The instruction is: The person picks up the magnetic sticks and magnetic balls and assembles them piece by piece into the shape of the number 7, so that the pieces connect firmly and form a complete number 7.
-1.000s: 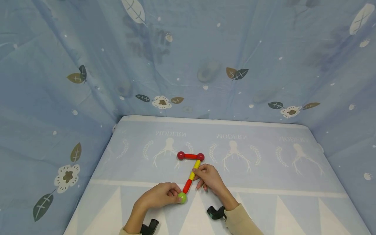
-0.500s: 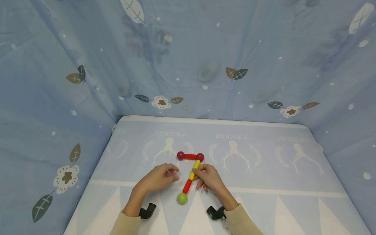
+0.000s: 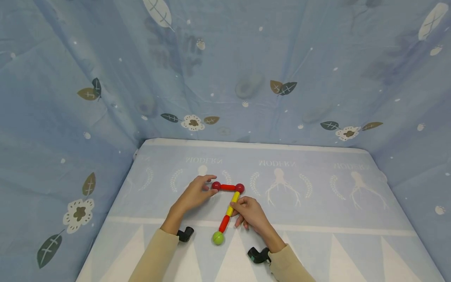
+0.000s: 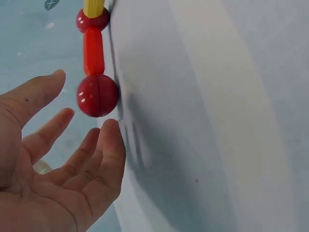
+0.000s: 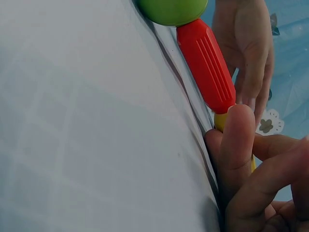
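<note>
Evidently our left hand point(image 3: 193, 194) hovers spread beside the red ball point(image 3: 216, 185); our right hand point(image 3: 249, 213) pinches the yellow rod point(image 3: 233, 203). We judge the chain light, stiff, joint-weak: grip the rods.

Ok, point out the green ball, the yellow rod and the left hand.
green ball point(image 3: 218, 237), head view, middle of the ball.
yellow rod point(image 3: 233, 203), head view, mid-length.
left hand point(image 3: 193, 194), head view, back of the hand.

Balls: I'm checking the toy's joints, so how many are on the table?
3. Two red balls cap the far red stick; a green ball ends the near chain. None seem hidden.
</note>
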`<state>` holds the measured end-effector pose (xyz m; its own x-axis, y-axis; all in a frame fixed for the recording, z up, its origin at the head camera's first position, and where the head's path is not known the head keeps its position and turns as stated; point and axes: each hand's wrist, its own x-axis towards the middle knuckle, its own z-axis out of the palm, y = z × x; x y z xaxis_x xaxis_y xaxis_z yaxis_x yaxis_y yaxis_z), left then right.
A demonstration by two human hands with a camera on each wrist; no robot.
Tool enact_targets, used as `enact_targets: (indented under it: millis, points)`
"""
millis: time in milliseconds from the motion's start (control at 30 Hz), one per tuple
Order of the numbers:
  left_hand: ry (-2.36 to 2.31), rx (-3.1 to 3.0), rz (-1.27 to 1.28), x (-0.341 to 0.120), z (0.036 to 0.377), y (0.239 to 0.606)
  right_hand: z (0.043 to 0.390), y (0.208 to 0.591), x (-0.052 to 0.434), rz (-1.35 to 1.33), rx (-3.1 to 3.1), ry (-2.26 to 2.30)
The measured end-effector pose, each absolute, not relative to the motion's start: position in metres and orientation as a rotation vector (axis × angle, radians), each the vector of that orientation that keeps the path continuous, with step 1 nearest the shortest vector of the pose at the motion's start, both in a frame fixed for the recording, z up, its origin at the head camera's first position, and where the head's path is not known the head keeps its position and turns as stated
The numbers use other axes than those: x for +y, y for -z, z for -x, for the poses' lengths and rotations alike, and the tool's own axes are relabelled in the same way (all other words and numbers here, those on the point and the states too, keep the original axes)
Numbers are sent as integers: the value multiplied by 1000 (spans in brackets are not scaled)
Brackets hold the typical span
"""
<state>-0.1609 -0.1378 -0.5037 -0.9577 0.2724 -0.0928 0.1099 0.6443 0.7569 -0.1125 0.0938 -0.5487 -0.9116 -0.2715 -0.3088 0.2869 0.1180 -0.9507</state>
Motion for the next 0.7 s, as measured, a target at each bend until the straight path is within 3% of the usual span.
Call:
enact_targets:
  millis: [700]
  points:
    - [-1111, 2674, -353, -127, 177, 511, 114, 549, 96, -10, 1974, 1857]
